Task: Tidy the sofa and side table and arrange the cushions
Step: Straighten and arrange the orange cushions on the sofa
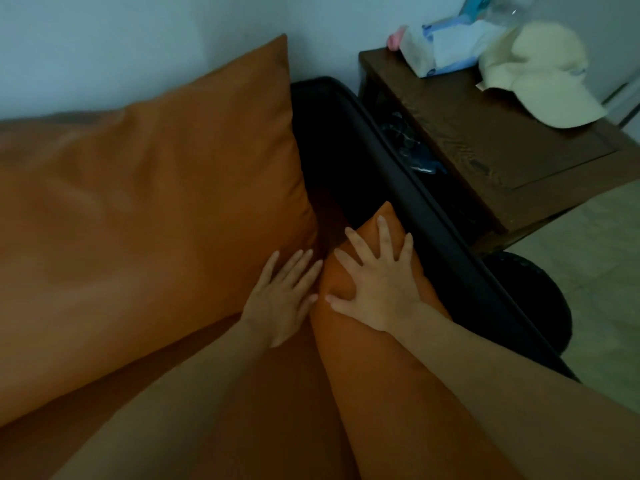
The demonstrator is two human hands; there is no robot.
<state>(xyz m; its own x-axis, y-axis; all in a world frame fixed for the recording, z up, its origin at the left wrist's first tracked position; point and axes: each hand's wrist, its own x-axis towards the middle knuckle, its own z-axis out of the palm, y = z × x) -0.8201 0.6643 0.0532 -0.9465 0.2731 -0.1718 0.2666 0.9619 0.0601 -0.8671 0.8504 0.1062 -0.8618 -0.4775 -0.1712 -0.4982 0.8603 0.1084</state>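
Pressing flat on the small orange cushion [377, 358], the right hand [375, 282] has its fingers straight and spread, holding nothing; its fingertips reach close to the cushion's upper corner. This cushion stands along the dark sofa armrest [426, 237], and its right edge touches the armrest. The left hand [282, 301] lies with straight, relaxed fingers on the lower right corner of the large orange cushion [156, 209], just beside the small one. The large cushion leans against the white wall [121, 46], tilted, with its top corner pointing up. Between the two cushions a narrow dark gap of sofa seat [329, 216] is open, going back to the corner. The orange seat also shows free in front of the large cushion's lower edge. Behind the armrest stands the wooden worktop [502, 140]. On its far side lie a cream cap [540, 74], near the right edge, and a soft tissue pack [440, 50]; the front part of the top is bare wood.
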